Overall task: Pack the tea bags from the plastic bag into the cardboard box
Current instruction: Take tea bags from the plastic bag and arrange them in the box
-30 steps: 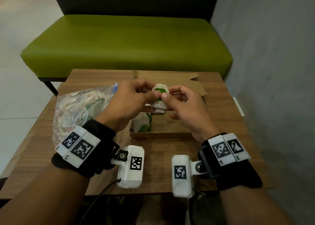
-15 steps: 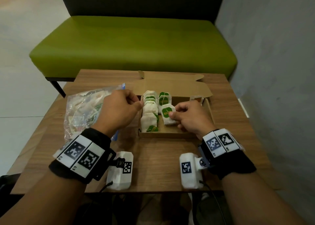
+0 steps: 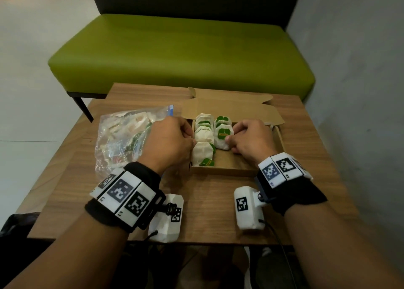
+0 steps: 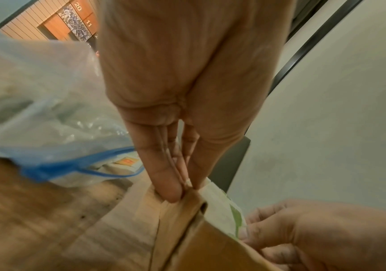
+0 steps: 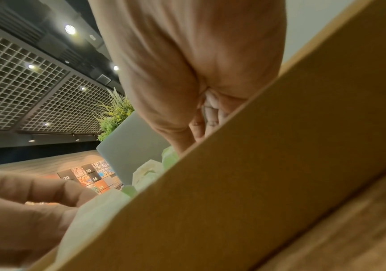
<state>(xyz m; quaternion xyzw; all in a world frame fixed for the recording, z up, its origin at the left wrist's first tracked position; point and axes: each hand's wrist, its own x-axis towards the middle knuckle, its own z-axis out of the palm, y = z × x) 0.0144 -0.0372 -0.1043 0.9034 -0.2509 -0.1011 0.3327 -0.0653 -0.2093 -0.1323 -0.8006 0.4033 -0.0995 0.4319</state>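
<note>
Risk: right hand [image 3: 251, 140] pinching white green-tagged tea bag [image 3: 223, 135] topples 12 o'clock row [image 3: 222, 120]; left hand [image 3: 170, 142] pinches brown cardboard box [image 3: 223, 171].

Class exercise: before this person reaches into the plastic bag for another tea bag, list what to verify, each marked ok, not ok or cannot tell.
1. Cardboard box open, lid flap folded back: ok.
2. Left hand pinches the box's left wall, steadying it: ok.
3. Right hand free of the tea bag: not ok, fingers pinch it.
4. Free floor in the box: ok, near right.
5. Plastic bag holds more bags: ok.
6. Its mouth open enough: cannot tell.
</note>
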